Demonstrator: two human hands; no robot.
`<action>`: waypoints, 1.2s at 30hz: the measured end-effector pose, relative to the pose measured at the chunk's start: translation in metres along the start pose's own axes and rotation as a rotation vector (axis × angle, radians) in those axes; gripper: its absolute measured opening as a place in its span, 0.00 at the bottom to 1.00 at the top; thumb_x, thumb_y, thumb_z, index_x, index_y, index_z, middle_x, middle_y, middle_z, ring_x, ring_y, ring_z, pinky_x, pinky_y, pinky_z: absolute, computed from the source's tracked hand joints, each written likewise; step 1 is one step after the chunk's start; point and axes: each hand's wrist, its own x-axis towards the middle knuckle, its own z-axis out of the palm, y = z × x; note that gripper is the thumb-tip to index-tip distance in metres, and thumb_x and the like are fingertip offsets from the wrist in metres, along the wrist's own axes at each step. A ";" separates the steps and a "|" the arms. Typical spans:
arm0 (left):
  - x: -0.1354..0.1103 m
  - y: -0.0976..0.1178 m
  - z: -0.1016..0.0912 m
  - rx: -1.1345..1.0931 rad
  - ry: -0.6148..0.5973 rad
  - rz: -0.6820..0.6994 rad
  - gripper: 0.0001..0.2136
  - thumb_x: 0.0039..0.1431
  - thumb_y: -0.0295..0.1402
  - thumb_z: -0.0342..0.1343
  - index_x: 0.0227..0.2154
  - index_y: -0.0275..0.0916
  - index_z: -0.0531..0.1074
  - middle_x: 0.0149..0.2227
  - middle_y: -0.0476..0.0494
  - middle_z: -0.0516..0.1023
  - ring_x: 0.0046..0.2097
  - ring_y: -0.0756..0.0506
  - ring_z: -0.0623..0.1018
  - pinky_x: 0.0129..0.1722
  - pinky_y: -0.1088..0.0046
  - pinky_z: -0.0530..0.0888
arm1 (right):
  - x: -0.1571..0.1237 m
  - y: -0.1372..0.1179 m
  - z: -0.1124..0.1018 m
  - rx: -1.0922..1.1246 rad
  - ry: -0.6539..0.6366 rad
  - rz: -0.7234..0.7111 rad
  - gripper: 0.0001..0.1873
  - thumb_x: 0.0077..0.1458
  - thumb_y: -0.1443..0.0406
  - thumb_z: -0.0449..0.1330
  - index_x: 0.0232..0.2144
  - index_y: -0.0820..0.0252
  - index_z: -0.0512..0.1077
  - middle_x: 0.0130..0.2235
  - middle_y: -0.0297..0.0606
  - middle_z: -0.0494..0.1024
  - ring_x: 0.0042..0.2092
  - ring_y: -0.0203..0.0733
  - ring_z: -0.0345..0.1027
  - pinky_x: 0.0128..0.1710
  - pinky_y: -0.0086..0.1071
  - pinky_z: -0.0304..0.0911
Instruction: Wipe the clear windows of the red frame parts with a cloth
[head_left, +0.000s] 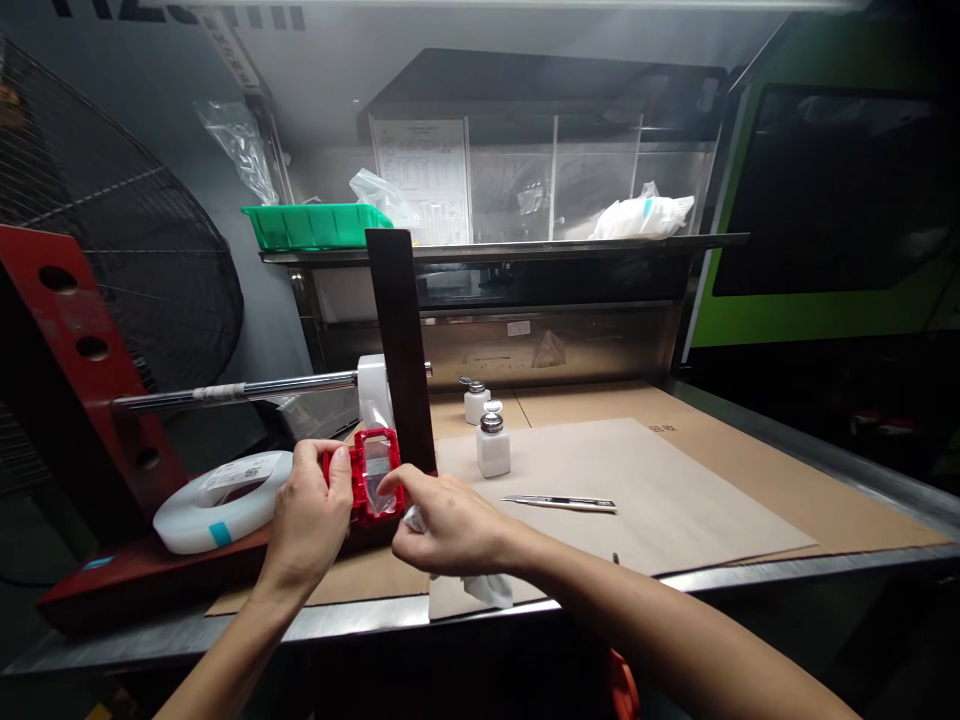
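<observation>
As a person works above the front edge of a tabletop (862, 510), left of its middle, the left hand (311, 505) closes its thumb and fingers on one side of a red frame (360, 485), holding it tilted up off the surface. The right hand (454, 530) is mostly curled, a white wad (414, 518) caught within its fingers — its index finger reaches over the clear film (377, 455) in the frame's window.

Below the right hand, a crumpled white piece (489, 590) lies at the tabletop's front edge. Near the left front corner, a large roll (180, 518) with a printed label lies flat on the dark red base (112, 590) of a stand.

Farther in, on a brown sheet (720, 500) spread toward the front edge, a utility knife (562, 503) lies with its length roughly along that edge. Beyond it stands a white bottle (493, 453) with a metal cap; a second bottle (475, 404) is set closer to the back edge. Left of them, a metal rod (307, 385) spans the stand's uprights and bears a white roll (373, 385).

Above the back edge, a shelf (525, 247) carries a green bin (315, 228) at its left end and a white plastic bag (645, 218) toward its right — a caged fan (172, 240) and a green machine (795, 325) flank the scene.
</observation>
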 end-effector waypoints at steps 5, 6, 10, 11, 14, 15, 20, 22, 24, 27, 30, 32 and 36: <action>0.000 0.000 0.001 0.017 0.010 0.014 0.08 0.57 0.43 0.46 0.33 0.45 0.61 0.21 0.52 0.69 0.18 0.46 0.71 0.18 0.70 0.67 | 0.010 0.003 0.005 0.251 -0.052 0.065 0.18 0.44 0.61 0.57 0.41 0.56 0.67 0.34 0.33 0.73 0.36 0.39 0.67 0.37 0.33 0.66; 0.000 0.000 0.001 0.019 0.016 0.017 0.08 0.57 0.43 0.45 0.33 0.45 0.61 0.22 0.51 0.70 0.19 0.45 0.71 0.19 0.70 0.67 | 0.011 0.002 0.005 0.241 -0.059 0.072 0.19 0.43 0.61 0.57 0.41 0.56 0.67 0.32 0.33 0.73 0.35 0.39 0.67 0.37 0.33 0.66; 0.001 -0.001 0.002 0.021 0.024 0.025 0.08 0.56 0.43 0.45 0.33 0.45 0.61 0.24 0.50 0.71 0.22 0.44 0.73 0.21 0.70 0.67 | 0.011 -0.003 -0.002 0.116 -0.104 0.052 0.20 0.44 0.62 0.56 0.43 0.57 0.66 0.29 0.33 0.72 0.34 0.41 0.68 0.36 0.33 0.66; 0.001 -0.002 0.003 0.023 0.023 0.026 0.08 0.56 0.43 0.45 0.33 0.45 0.61 0.24 0.50 0.71 0.22 0.44 0.73 0.21 0.70 0.67 | 0.010 -0.005 -0.005 0.067 -0.115 0.030 0.20 0.45 0.62 0.56 0.43 0.57 0.67 0.30 0.33 0.73 0.34 0.41 0.69 0.35 0.33 0.66; 0.002 -0.004 0.004 0.020 0.020 0.023 0.09 0.56 0.43 0.45 0.33 0.45 0.61 0.24 0.50 0.71 0.22 0.44 0.73 0.21 0.69 0.67 | 0.008 -0.009 -0.015 -0.200 -0.079 -0.047 0.26 0.49 0.64 0.53 0.52 0.60 0.62 0.30 0.38 0.77 0.31 0.44 0.70 0.30 0.34 0.65; 0.002 -0.005 0.004 0.016 0.019 0.023 0.09 0.56 0.43 0.45 0.34 0.45 0.61 0.24 0.50 0.71 0.22 0.44 0.73 0.21 0.69 0.67 | 0.008 -0.009 -0.016 -0.310 -0.049 -0.071 0.31 0.50 0.65 0.52 0.57 0.63 0.57 0.29 0.40 0.77 0.29 0.45 0.71 0.27 0.34 0.64; 0.001 -0.003 0.005 -0.009 0.012 0.018 0.10 0.56 0.44 0.45 0.34 0.45 0.61 0.22 0.51 0.70 0.19 0.45 0.72 0.19 0.70 0.67 | 0.012 -0.005 -0.004 -0.689 -0.038 -0.146 0.39 0.51 0.73 0.51 0.62 0.83 0.41 0.26 0.48 0.78 0.25 0.47 0.71 0.22 0.34 0.61; 0.001 -0.002 0.005 -0.023 0.007 0.011 0.09 0.56 0.44 0.46 0.34 0.45 0.61 0.21 0.52 0.69 0.17 0.45 0.70 0.18 0.70 0.67 | 0.014 -0.004 0.005 -0.704 -0.062 -0.143 0.38 0.49 0.74 0.52 0.60 0.88 0.44 0.27 0.51 0.78 0.26 0.47 0.72 0.22 0.35 0.61; 0.000 -0.002 0.005 -0.037 -0.003 0.001 0.09 0.56 0.44 0.46 0.34 0.45 0.61 0.20 0.53 0.68 0.15 0.46 0.69 0.16 0.70 0.66 | 0.015 -0.004 0.010 -0.677 -0.087 -0.130 0.41 0.46 0.72 0.54 0.59 0.90 0.44 0.28 0.51 0.78 0.27 0.49 0.72 0.22 0.35 0.62; 0.002 -0.005 0.006 -0.063 -0.024 -0.019 0.11 0.56 0.44 0.46 0.35 0.44 0.62 0.22 0.51 0.70 0.15 0.46 0.69 0.14 0.69 0.67 | 0.013 -0.008 0.006 -0.656 -0.111 -0.113 0.44 0.45 0.71 0.55 0.61 0.85 0.42 0.29 0.50 0.78 0.27 0.49 0.72 0.22 0.35 0.62; 0.005 -0.009 0.004 -0.097 -0.045 -0.026 0.13 0.56 0.46 0.45 0.39 0.44 0.63 0.30 0.46 0.74 0.23 0.44 0.75 0.19 0.69 0.71 | 0.007 -0.003 -0.013 -0.594 -0.096 -0.041 0.43 0.51 0.68 0.52 0.64 0.75 0.36 0.31 0.47 0.79 0.28 0.48 0.73 0.25 0.34 0.61; 0.007 -0.010 0.003 -0.112 -0.075 -0.026 0.15 0.56 0.47 0.45 0.38 0.44 0.65 0.31 0.46 0.75 0.26 0.43 0.76 0.21 0.69 0.73 | -0.001 0.012 -0.030 -0.565 -0.105 0.082 0.34 0.56 0.66 0.50 0.63 0.65 0.46 0.34 0.44 0.79 0.32 0.46 0.73 0.29 0.34 0.61; 0.011 -0.011 0.003 -0.116 -0.109 -0.040 0.18 0.52 0.52 0.48 0.34 0.42 0.67 0.27 0.47 0.75 0.27 0.43 0.75 0.23 0.69 0.73 | -0.024 0.070 -0.060 -0.594 -0.237 0.314 0.12 0.59 0.66 0.51 0.37 0.63 0.74 0.34 0.44 0.78 0.37 0.44 0.72 0.34 0.33 0.62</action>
